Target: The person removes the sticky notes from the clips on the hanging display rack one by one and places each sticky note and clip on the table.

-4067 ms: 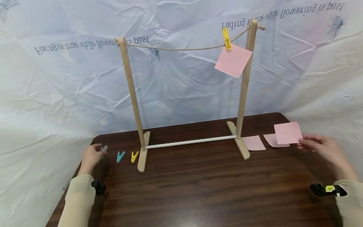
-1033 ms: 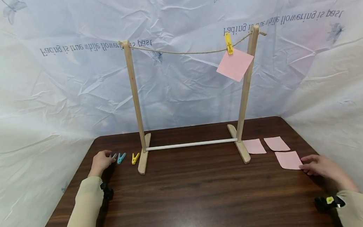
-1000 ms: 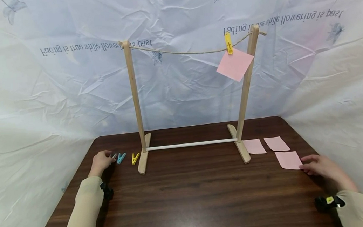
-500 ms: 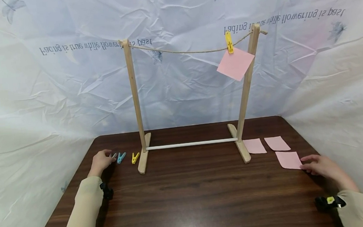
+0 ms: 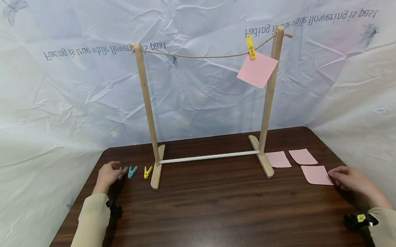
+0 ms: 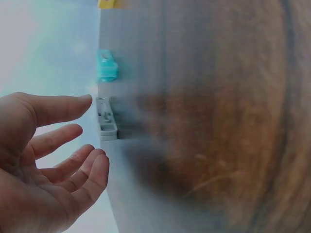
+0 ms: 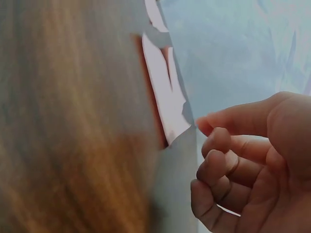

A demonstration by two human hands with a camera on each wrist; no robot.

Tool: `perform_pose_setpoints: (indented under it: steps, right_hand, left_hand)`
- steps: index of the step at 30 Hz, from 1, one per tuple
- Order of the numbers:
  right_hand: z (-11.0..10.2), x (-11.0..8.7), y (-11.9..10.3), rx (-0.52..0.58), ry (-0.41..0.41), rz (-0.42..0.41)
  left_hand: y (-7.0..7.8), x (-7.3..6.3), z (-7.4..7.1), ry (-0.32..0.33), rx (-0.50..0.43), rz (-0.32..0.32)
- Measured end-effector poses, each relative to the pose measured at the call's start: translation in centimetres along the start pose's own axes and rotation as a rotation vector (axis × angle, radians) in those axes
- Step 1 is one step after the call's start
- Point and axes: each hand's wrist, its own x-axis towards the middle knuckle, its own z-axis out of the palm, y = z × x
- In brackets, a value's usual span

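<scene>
Left hand (image 5: 107, 174): fingers parted and half-bent, thumb apart from the rest, holding nothing.
Grey clip (image 6: 106, 120): on the desk (image 5: 204, 207), just beyond the left fingertips and to their right; in the wrist view they look clear of it.
Clip's long axis: slanting forward and right, roughly towards the blue clip (image 5: 132, 172).
Nearer hand: the left; the right is well apart, across the desk.
Right hand (image 5: 351, 180): fingers curled loosely, gripping nothing that shows, at the right edge of the nearest pink note (image 5: 314, 175); cannot tell whether they touch it.
Farther right along the clips: the yellow clip (image 5: 147, 172), near the stand's left foot (image 5: 156, 176).
Above: a pink square (image 5: 258, 71) pegged to the rope (image 5: 193, 57).
</scene>
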Motion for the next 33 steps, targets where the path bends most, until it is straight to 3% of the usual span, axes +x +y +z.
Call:
perform_pose_setpoints:
  steps: [5,12,18,27,33]
  right_hand:
    - [-0.2,-0.1,-0.9,-0.019,0.056,-0.081]
    - [-0.6,0.3,-3.4,-0.045,0.109,-0.165]
    - [-0.8,0.5,-6.2,-0.029,0.138,-0.204]
    - [-1.0,1.1,-9.5,0.032,0.138,-0.25]
    - [-1.3,1.5,-11.6,0.042,0.148,-0.304]
  left_hand:
    - [1.2,-0.1,-0.6,0.018,0.005,0.022]
    - [3.9,-0.3,-1.6,0.047,0.014,0.122]
    - [7.0,-0.6,-2.6,-0.032,0.016,0.16]
    - [11.4,-1.0,-3.3,-0.099,0.042,0.322]
    - [14.4,-1.4,-4.1,-0.141,0.024,0.381]
